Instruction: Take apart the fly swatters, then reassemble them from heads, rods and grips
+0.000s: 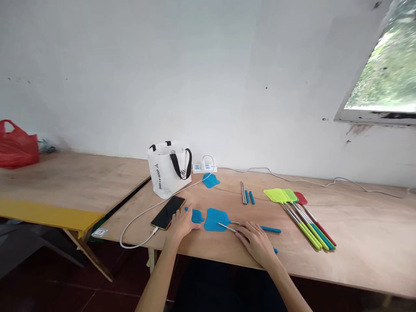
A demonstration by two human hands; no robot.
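Note:
My left hand [182, 224] is closed on a loose blue fly swatter head [196, 216], its fingers covering the left part. Right of it lies a blue fly swatter [216, 220] with a metal rod and a blue handle [271, 229]; my right hand [255, 242] partly covers its rod. That hand is closed around a second metal rod [226, 227], whose bare tip rests over the blue mesh. A blue handle end [275, 250] shows on the hand's far side. Further back are another blue swatter head [211, 180], metal rods [243, 193] and short blue handles [252, 197].
Several finished-looking swatters in yellow, green and red [300, 198] lie at the right. A black phone [168, 212] on a white cable [130, 229] is beside my left hand. Behind stand a white bag [169, 173] and a power strip [204, 168]. A gap separates the left table [81, 173].

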